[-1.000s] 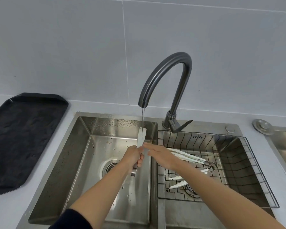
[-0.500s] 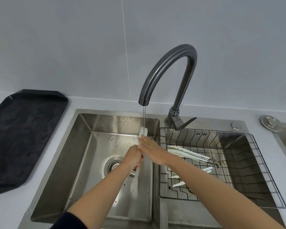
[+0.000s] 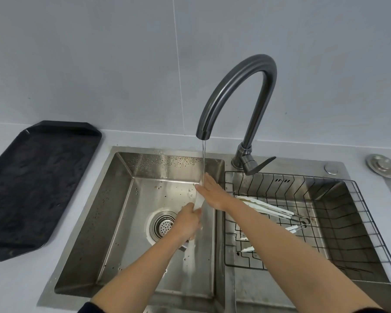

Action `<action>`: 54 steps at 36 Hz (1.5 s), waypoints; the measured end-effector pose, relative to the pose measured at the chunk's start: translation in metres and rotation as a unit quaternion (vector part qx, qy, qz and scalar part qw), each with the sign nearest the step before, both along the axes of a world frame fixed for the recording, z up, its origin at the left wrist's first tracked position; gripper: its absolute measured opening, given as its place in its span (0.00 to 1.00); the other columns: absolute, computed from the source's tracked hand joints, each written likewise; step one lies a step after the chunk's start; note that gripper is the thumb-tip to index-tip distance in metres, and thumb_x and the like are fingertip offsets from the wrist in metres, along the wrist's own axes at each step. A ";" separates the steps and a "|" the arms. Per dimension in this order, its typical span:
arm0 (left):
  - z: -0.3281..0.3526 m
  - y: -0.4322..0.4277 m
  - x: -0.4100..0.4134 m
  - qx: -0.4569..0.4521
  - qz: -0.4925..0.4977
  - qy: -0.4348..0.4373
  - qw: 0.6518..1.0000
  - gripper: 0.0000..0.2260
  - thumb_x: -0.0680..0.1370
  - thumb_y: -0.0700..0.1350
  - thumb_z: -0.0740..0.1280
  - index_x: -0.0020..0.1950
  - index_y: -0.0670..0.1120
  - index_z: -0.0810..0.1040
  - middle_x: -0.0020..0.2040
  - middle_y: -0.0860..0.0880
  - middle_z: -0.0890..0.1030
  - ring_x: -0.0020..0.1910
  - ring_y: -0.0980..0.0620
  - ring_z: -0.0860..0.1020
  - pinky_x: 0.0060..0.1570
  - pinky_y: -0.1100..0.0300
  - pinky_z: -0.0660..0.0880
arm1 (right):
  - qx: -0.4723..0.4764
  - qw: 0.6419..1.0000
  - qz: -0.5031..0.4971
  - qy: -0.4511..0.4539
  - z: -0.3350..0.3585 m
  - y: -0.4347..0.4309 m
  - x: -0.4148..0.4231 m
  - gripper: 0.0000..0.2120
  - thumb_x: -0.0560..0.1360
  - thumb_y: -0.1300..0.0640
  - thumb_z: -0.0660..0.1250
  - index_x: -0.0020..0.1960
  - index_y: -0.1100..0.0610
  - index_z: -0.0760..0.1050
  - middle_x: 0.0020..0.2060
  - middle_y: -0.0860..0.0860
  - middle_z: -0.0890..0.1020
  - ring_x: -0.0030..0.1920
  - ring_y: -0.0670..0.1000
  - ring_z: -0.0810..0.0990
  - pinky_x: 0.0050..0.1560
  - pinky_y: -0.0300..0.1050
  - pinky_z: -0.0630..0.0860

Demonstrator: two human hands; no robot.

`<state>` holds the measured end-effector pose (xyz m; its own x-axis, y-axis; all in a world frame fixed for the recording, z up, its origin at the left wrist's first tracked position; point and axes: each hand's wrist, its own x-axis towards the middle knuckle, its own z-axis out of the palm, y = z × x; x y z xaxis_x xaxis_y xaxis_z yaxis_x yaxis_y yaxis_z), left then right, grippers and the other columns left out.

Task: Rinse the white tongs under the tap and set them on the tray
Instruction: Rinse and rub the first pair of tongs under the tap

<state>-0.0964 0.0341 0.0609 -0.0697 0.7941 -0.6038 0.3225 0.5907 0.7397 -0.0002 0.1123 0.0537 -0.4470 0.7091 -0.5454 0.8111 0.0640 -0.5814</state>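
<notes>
Over the left sink basin (image 3: 127, 222), my left hand (image 3: 188, 221) grips the lower end of the white tongs (image 3: 198, 201), which point up towards the tap. A thin stream of water (image 3: 203, 161) falls from the dark curved tap (image 3: 237, 86) onto the tongs' upper end. My right hand (image 3: 210, 192) lies flat with its fingers stretched over that upper end, covering most of it. The black tray (image 3: 38, 184) lies on the counter to the left of the sink.
A black wire basket (image 3: 359, 222) sits in the right basin and holds more white tongs (image 3: 271, 208). The round drain strainer (image 3: 164, 224) lies just left of my left hand. A tiled wall stands behind. A metal cap (image 3: 382, 165) is at far right.
My right hand has slid up along the tongs towards the water stream, and the tongs' upper end is now almost covered. The view has shifted slightly.
</notes>
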 end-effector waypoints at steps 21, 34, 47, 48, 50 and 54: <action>0.017 0.001 -0.012 0.053 0.039 0.013 0.998 0.12 0.80 0.42 0.55 0.36 0.45 0.61 0.27 0.48 0.66 0.22 0.53 0.61 0.21 0.62 0.58 | 0.076 0.996 0.033 0.040 0.013 0.003 -0.010 0.25 0.82 0.49 0.45 0.77 0.53 0.46 0.77 0.50 0.44 0.77 0.52 0.39 0.75 0.53 0.40; 0.027 0.000 -0.032 0.053 0.044 -0.023 0.997 0.15 0.80 0.45 0.58 0.34 0.44 0.65 0.13 0.51 0.64 0.11 0.57 0.61 0.18 0.68 0.60 | 0.068 0.983 -0.113 0.125 0.021 0.019 -0.008 0.25 0.82 0.49 0.42 0.76 0.58 0.53 0.76 0.54 0.58 0.76 0.53 0.55 0.74 0.46 0.52; 0.020 0.019 -0.056 0.024 0.348 -0.310 0.884 0.14 0.79 0.44 0.59 0.33 0.47 0.65 0.15 0.52 0.63 0.12 0.58 0.58 0.14 0.72 0.57 | -0.183 0.905 -0.309 0.226 0.001 -0.005 -0.003 0.25 0.77 0.48 0.61 0.69 0.61 0.64 0.51 0.56 0.76 0.46 0.52 0.78 0.49 0.46 0.76; 0.018 0.020 -0.055 0.020 0.360 -0.334 0.871 0.14 0.79 0.44 0.59 0.33 0.47 0.64 0.15 0.52 0.63 0.12 0.58 0.58 0.14 0.72 0.57 | -0.227 0.888 -0.309 0.254 0.000 -0.007 -0.005 0.21 0.78 0.48 0.61 0.65 0.60 0.66 0.47 0.56 0.78 0.42 0.52 0.78 0.47 0.45 0.77; 0.015 0.021 -0.051 0.016 0.369 -0.371 0.852 0.15 0.79 0.45 0.58 0.32 0.48 0.62 0.14 0.52 0.62 0.11 0.59 0.58 0.13 0.72 0.56 | -0.286 0.852 -0.313 0.306 0.003 -0.011 -0.010 0.15 0.78 0.51 0.61 0.60 0.57 0.67 0.43 0.57 0.79 0.41 0.54 0.79 0.46 0.46 0.77; 0.010 0.022 -0.042 0.011 0.365 -0.391 0.845 0.16 0.79 0.46 0.57 0.32 0.48 0.61 0.13 0.51 0.62 0.11 0.59 0.59 0.12 0.72 0.57 | -0.329 0.799 -0.336 0.374 0.013 -0.015 -0.015 0.07 0.77 0.60 0.63 0.53 0.62 0.71 0.42 0.58 0.79 0.41 0.55 0.79 0.42 0.45 0.78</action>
